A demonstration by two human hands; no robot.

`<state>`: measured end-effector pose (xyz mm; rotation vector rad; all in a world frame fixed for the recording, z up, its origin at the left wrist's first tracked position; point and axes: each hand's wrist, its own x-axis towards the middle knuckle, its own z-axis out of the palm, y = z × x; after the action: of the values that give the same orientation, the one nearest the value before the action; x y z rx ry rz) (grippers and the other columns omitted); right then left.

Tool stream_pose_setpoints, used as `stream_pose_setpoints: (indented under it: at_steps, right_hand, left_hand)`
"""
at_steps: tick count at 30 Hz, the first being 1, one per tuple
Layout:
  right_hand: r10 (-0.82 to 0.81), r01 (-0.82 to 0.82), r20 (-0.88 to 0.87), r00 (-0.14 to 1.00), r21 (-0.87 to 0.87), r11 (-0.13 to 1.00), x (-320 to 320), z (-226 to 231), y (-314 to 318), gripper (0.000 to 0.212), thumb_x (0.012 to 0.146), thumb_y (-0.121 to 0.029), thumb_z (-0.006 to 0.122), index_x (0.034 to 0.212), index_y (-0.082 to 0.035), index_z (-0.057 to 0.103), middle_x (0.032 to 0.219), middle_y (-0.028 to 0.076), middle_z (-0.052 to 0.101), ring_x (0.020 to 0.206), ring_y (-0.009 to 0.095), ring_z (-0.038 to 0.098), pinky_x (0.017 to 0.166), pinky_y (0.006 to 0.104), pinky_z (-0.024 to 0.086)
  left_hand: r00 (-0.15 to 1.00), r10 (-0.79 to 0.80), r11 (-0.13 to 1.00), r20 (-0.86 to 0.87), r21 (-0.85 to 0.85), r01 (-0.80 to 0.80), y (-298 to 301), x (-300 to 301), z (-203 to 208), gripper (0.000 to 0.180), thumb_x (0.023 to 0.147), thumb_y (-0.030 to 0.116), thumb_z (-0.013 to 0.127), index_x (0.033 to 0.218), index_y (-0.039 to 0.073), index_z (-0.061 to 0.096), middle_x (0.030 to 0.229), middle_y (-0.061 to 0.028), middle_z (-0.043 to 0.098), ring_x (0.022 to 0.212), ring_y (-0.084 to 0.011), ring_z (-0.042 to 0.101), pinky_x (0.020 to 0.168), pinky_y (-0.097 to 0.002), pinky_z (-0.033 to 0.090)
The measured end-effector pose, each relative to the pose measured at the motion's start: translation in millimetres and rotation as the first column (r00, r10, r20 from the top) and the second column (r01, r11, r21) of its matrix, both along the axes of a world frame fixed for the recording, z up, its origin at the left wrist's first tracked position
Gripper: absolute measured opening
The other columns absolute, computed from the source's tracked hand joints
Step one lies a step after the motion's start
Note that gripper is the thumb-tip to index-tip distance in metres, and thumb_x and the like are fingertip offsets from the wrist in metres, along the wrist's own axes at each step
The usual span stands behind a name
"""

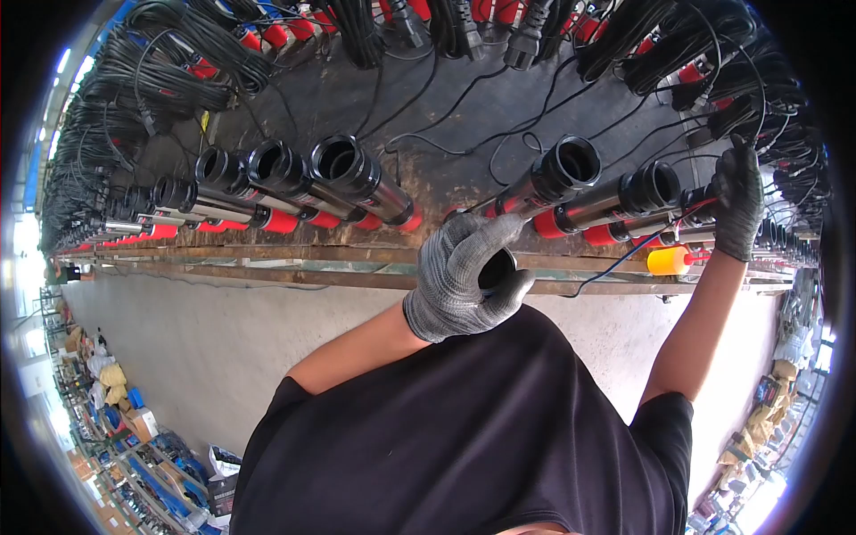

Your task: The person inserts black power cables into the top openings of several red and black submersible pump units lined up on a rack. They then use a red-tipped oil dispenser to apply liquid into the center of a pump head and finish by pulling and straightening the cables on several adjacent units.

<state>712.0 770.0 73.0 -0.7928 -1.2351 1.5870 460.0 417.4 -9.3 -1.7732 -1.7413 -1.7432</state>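
My left hand (464, 276), in a grey knit glove, is closed round the black open-mouthed top of a cylinder (497, 272) at the bench's front edge, close to my body. The hand covers most of that cylinder. To its right stands a similar cylindrical unit (571, 165) with black collar, metal body and red base; another such unit (651, 189) leans beside it. My right hand (738, 205), also gloved, reaches out at the right, fingers stretched away from me among black cables (767, 107). Red and blue leads run beside it. Its palm side is partly hidden.
A row of similar units (343, 165) lines the bench (464, 183) edge to the left. Coiled black cords with plugs (526, 40) lie along the far side. A yellow piece with a red end (669, 260) sits near my right wrist. Boxes and bags (134, 423) stand behind at left.
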Motion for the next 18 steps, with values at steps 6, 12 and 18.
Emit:
stream_pose_setpoints:
  at_steps: [6, 12, 18]
  right_hand:
    - [-0.017, 0.017, 0.015, 1.0, 0.028, 0.999, 11, -8, 15, 0.042, 0.107, -0.033, 0.059, 0.138, -0.003, 0.058, 0.082, -0.001, 0.056, 0.052, 0.005, 0.039, 0.041, 0.0178, 0.029]
    - [-0.074, 0.03, 0.212, 0.974, 0.203, 0.979, 10, -18, 18, 0.042, 0.107, -0.016, 0.057, 0.147, -0.004, 0.053, 0.092, -0.003, 0.053, 0.063, 0.002, 0.042, 0.05, 0.0141, 0.031]
    - [-0.133, 0.112, 0.128, 0.983, 0.161, 0.981, 3, -9, 8, 0.049, 0.106, -0.04, 0.059, 0.141, -0.006, 0.056, 0.083, -0.002, 0.058, 0.051, 0.003, 0.039, 0.042, 0.0182, 0.027]
  left_hand:
    - [0.999, -0.021, 0.999, 0.04, -0.025, 0.022, 0, 1, 1, 0.064, 0.077, 0.013, 0.085, 0.134, 0.001, 0.058, 0.104, -0.01, 0.072, 0.079, -0.0224, 0.066, 0.073, -0.0351, 0.055]
    - [0.999, -0.006, 1.0, 0.048, 0.009, 0.005, 4, -3, 2, 0.066, 0.078, 0.012, 0.084, 0.137, 0.0, 0.056, 0.106, -0.0107, 0.072, 0.084, -0.0238, 0.068, 0.078, -0.0357, 0.055]
    - [0.998, -0.032, 0.995, 0.056, 0.091, 0.027, 17, -10, 3, 0.065, 0.08, 0.006, 0.081, 0.139, -0.002, 0.055, 0.101, -0.0123, 0.073, 0.084, -0.0242, 0.068, 0.079, -0.0364, 0.055]
